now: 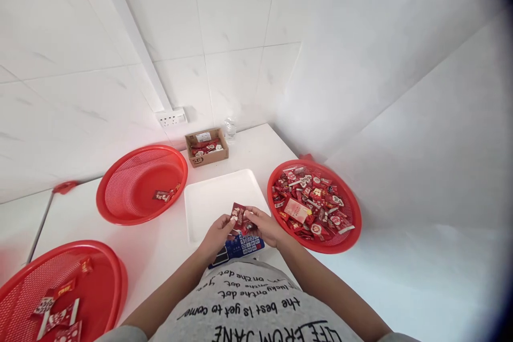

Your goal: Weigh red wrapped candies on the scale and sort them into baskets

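Observation:
Both of my hands meet over the front edge of a digital scale, whose white tray (218,192) lies behind them and whose blue keypad (244,246) shows just below. My left hand (219,232) pinches the left side of a dark red candy packet (238,214) with white lettering. From the right, my right hand (265,226) closes on the same packet, and more red wrappers show under its fingers. How many packets are held there I cannot tell. To the right stands a red basket (356,214) heaped with small red packets.
A red basket (105,192) at the left holds a few packets; another basket (116,264) stands nearer at lower left with several. Behind the scale are a cardboard box (210,157) of packets and a clear plastic cup (230,129). A wall socket (171,117) is above the table.

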The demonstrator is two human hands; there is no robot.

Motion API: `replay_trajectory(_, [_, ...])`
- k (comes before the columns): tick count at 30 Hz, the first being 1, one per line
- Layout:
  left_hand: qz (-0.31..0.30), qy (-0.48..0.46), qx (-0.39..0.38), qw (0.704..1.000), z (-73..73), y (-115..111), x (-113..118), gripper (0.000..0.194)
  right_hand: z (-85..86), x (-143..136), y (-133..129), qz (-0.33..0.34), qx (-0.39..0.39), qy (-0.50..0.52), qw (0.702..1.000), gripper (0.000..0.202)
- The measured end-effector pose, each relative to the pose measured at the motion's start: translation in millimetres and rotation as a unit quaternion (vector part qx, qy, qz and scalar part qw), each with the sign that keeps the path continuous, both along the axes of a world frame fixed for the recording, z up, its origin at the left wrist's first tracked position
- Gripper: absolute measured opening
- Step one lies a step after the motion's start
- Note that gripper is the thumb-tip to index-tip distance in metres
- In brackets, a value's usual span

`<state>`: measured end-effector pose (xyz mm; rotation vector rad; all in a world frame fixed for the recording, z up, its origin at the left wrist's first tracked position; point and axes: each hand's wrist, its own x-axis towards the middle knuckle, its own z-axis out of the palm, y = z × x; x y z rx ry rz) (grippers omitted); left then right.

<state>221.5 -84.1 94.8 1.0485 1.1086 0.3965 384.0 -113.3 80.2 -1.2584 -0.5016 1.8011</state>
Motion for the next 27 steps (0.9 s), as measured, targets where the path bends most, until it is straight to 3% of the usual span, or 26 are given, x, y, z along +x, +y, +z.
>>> replay_trajectory(6, [0.054,-0.001,-0.029,0.998,-7.3,1,-12,0.043,0.5,7,2,-0.077,-0.043,0.032,0.996,0.045])
replay_trajectory(15, [0.132,-0.009,-0.080,0.988,-18.7,3,-21,0.040,-4.8,1,2,-0.087,-0.049,0.019,0.995,0.041])
replay_trajectory(19, [0.070,0.004,-0.115,0.991,-15.7,-1,-22,0.038,-1.7,-1,1,-0.063,-0.038,0.001,0.997,0.043])
replay_trajectory(24, [-0.015,-0.003,-0.100,0.995,-13.1,-9,-16,0.045,2.9,-6,-5,0.040,-0.015,-0.022,0.999,0.054])
replay_trajectory(27, [-0.030,-0.006,-0.084,0.996,-13.0,-10,-13,0.045,1.9,-8,-8,0.078,0.005,-0.027,0.997,0.059])
